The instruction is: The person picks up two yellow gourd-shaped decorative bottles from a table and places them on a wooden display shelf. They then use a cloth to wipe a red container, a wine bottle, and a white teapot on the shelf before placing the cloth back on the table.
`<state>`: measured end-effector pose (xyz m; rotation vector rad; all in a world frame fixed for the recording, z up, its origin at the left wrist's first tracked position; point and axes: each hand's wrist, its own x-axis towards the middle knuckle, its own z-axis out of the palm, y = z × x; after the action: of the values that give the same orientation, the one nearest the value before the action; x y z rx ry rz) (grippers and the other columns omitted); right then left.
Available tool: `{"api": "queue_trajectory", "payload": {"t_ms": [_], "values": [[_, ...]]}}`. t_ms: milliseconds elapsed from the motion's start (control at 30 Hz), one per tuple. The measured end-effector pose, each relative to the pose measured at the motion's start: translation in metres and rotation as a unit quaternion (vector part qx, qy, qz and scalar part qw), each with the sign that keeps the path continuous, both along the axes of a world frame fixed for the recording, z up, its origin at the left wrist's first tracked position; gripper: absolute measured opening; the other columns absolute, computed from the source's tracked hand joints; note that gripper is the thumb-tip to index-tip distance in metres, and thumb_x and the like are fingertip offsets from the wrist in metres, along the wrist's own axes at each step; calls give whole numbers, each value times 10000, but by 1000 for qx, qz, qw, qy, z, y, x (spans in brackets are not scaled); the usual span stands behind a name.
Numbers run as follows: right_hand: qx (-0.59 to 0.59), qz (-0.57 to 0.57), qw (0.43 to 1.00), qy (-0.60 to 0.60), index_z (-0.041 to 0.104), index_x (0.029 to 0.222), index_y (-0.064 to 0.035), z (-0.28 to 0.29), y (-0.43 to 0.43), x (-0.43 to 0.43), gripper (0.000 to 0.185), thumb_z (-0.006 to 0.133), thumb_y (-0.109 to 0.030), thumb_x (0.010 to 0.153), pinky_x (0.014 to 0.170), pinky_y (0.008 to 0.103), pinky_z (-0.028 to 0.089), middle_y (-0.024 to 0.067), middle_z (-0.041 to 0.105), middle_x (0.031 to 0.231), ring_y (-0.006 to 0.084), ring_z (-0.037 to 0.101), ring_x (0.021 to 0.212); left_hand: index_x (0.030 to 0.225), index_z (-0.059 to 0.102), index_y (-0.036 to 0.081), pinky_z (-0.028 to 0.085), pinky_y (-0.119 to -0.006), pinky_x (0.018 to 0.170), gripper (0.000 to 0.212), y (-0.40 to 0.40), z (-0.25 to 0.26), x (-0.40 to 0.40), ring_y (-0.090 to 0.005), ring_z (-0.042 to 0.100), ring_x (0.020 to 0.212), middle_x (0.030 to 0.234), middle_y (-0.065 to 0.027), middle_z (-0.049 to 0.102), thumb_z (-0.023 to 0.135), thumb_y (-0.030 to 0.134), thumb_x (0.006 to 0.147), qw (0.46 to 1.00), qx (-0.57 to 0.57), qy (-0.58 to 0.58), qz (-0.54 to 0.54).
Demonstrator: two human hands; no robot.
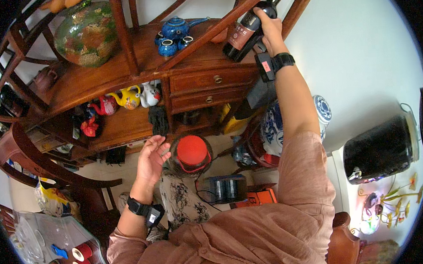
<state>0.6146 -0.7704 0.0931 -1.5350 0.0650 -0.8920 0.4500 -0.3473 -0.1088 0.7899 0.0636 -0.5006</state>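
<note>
My right hand (272, 32) is closed around the upper body of a dark glass wine bottle (243, 40) with a red-brown label and a red neck capsule. The bottle leans, neck toward the upper right, at the right end of a curved wooden display shelf (143, 60); whether its base touches the wood I cannot tell. My left hand (152, 158) hangs with nothing in it, fingers apart and slightly curled. Just right of it is a dark jar with a red lid (191, 150). A blue glazed teapot (175, 27) and several small blue cups (167, 47) stand left of the bottle.
A slanting wooden bar (199, 39) crosses in front of the shelf. Farther left is a large green patterned vase (86, 34). Below are colored teapots (129, 97) and two drawers (209, 81). A wooden chair (36, 152) and glass table (69, 229) stand left; a blue-and-white porcelain jar (271, 129), right.
</note>
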Motion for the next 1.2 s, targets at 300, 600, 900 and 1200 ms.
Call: {"api": "queue_trajectory", "payload": {"t_ms": [300, 600, 900, 1200], "values": [[-200, -116, 973, 15, 498, 964, 76, -18, -44, 52, 709, 828, -395, 549, 732, 310, 506, 166, 630, 891, 225, 631, 791, 1069, 518, 84, 480, -338, 769, 251, -3, -23, 9, -187, 568, 924, 1065, -51, 559, 542, 208, 851, 1000, 6, 15, -5], [-220, -45, 974, -5, 267, 1220, 111, -15, -45, 45, 958, 826, -351, 594, 870, 325, 462, 210, 501, 1104, 254, 546, 1014, 1078, 518, 86, 482, -339, 784, 264, -6, -31, 9, -180, 574, 926, 1039, -45, 575, 550, 238, 865, 999, 13, 31, 7], [-249, -186, 950, 36, 235, 1275, 49, -71, -33, 31, 1109, 869, -442, 509, 949, 419, 395, 233, 443, 1163, 329, 468, 1094, 1084, 509, 76, 472, -335, 771, 251, -10, -37, 1, -184, 575, 901, 1012, -50, 590, 515, 199, 865, 999, 2, 33, 0], [-262, -305, 904, 143, 381, 1190, 32, -111, -1, 17, 909, 834, -408, 536, 905, 398, 418, 206, 502, 1113, 325, 503, 1054, 1051, 539, 81, 492, -350, 728, 218, 0, -44, -2, -193, 599, 864, 989, -54, 610, 523, 212, 878, 997, -31, 74, -1]]}}
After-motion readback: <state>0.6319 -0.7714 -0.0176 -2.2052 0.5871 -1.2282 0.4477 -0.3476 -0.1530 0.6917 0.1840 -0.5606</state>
